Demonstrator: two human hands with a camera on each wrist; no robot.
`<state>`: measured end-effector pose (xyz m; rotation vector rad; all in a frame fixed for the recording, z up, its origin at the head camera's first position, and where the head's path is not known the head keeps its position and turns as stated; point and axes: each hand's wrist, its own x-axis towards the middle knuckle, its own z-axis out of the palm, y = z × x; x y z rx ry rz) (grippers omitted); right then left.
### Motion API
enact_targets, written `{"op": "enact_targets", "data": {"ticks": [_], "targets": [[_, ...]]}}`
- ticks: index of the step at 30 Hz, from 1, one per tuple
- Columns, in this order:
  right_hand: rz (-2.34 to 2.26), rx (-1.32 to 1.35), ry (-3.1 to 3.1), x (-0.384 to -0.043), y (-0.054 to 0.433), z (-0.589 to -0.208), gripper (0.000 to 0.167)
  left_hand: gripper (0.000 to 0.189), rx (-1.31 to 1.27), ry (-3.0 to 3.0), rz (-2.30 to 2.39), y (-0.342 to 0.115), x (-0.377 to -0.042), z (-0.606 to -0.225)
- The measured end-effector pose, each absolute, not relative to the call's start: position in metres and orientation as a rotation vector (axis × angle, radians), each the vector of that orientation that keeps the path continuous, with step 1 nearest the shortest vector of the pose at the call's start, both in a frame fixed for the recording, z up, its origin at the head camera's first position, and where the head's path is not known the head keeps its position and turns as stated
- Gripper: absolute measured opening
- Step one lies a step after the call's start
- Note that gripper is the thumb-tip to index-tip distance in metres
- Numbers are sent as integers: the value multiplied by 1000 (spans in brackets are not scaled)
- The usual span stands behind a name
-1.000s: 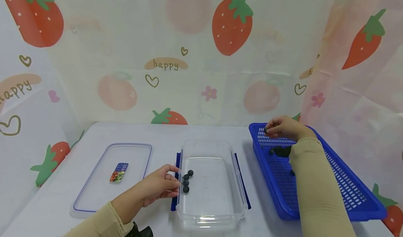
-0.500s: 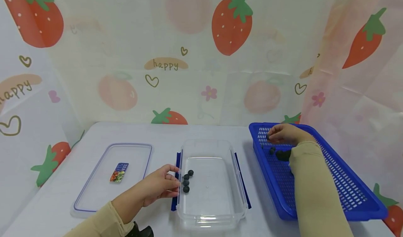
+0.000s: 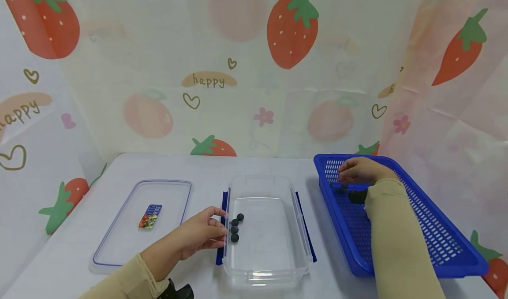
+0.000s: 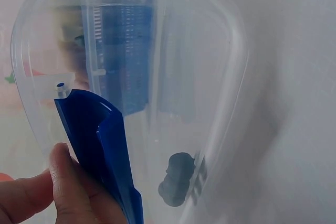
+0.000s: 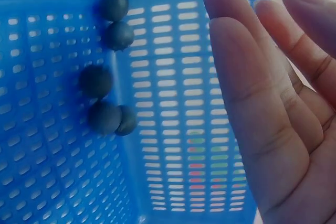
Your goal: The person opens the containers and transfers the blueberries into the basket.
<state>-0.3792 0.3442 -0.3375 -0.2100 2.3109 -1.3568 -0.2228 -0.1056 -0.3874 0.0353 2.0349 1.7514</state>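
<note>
Several blueberries lie along the left side inside a clear plastic box with blue latches. My left hand holds that box at its left wall, fingers bent around the blue latch in the left wrist view. Over the far end of a blue perforated basket hovers my right hand. Its extended fingers have nothing between them in the right wrist view. Several more blueberries rest on the basket floor by its wall, beneath that hand.
Left of the box, its clear lid with a blue seal lies flat on the white table, a colourful label on it. A fruit-patterned cloth hangs behind and along both sides.
The right hand has lowered slightly over the basket and let go of the blueberry it pinched earlier, which is now in the basket. The left hand has stayed at the box.
</note>
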Motion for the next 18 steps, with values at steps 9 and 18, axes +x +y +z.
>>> {"op": "enact_targets", "data": {"ticks": [9,18], "targets": [[-1423,-335,2320,-381,311,-307,36,49,34,2035,1753,-105,-223,-389],[-1160,-540,2422,-378,231,-276,28,49,33,2038,1751,-106,-224,-389]]}}
